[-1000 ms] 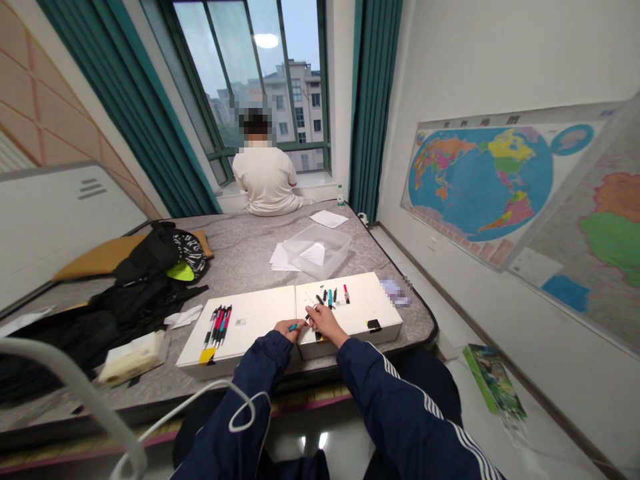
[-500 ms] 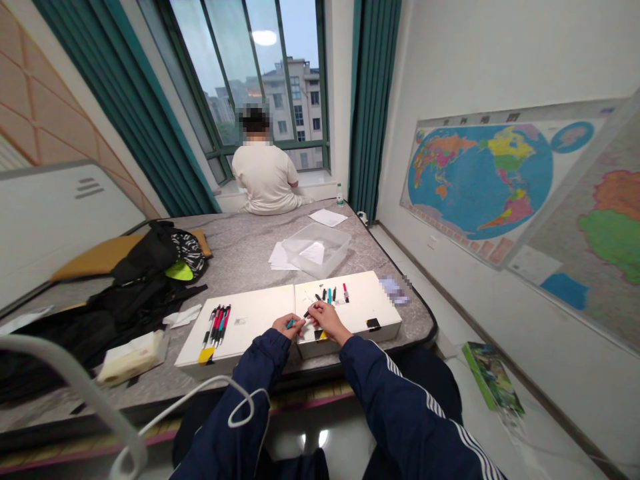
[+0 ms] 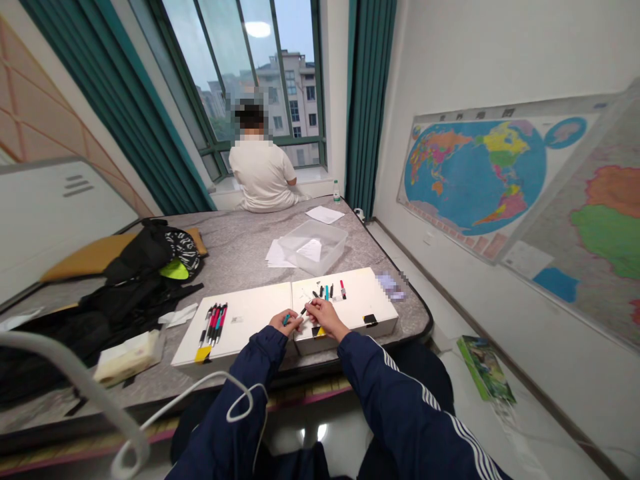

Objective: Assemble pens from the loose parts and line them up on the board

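Observation:
Over the seam between two white boxes, my left hand (image 3: 286,323) is closed around a teal pen part (image 3: 287,319). My right hand (image 3: 325,317) pinches a slim black pen part (image 3: 303,311) whose lower end reaches the left fingers. Whether the two parts touch is too small to tell. Beyond my right hand, several black and teal pen parts (image 3: 327,292) and a red one (image 3: 343,289) lie on the right box (image 3: 370,293). On the left box (image 3: 260,300), several pens (image 3: 214,323) in red, black and blue lie side by side.
Behind the boxes stands a clear plastic bin (image 3: 330,250) beside paper sheets (image 3: 276,257). A tissue pack (image 3: 127,357) and black bag (image 3: 145,267) lie left. A white cable (image 3: 200,380) crosses near my left sleeve. A person (image 3: 263,173) sits by the window, facing away.
The camera view has shifted slightly. Both hands stay close together over the seam, with the black pen part still between them. The pens on the boxes look unchanged.

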Demonstrator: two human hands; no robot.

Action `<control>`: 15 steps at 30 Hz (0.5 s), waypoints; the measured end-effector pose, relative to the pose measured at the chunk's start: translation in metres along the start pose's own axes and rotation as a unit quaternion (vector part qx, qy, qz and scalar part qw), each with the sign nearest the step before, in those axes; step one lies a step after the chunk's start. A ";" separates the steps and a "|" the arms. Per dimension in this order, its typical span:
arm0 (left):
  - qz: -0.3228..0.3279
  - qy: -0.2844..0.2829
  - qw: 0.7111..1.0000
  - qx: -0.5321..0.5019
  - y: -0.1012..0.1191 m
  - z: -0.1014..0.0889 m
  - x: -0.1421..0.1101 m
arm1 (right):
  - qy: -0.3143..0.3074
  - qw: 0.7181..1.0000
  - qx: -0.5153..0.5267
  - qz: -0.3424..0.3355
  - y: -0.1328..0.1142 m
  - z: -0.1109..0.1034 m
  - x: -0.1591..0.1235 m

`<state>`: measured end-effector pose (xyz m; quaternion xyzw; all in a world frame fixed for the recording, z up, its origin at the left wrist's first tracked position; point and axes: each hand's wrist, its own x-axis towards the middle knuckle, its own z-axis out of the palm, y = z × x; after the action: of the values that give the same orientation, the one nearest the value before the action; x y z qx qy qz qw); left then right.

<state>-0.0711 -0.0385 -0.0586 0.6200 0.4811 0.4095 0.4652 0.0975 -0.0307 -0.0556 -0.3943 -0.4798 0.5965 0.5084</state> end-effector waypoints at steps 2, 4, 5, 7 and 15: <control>0.015 -0.003 1.000 0.026 0.001 -0.002 0.000 | -0.003 1.000 0.002 -0.002 0.000 0.000 0.000; 0.019 -0.011 0.998 0.061 0.001 -0.004 0.000 | -0.006 1.000 0.003 -0.006 0.000 0.000 0.000; 0.017 -0.014 0.997 0.075 0.001 -0.005 0.000 | -0.005 1.000 0.003 -0.008 0.000 0.000 0.000; 0.011 -0.011 0.996 0.090 0.000 -0.006 0.000 | 0.002 1.000 0.002 -0.013 0.000 0.000 0.000; -0.015 -0.007 0.995 0.095 -0.001 0.000 -0.004 | 0.009 0.998 -0.060 -0.006 0.002 0.002 -0.001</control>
<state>-0.0719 -0.0425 -0.0601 0.6572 0.5238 0.3504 0.4136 0.0950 -0.0317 -0.0568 -0.4265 -0.5128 0.5601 0.4913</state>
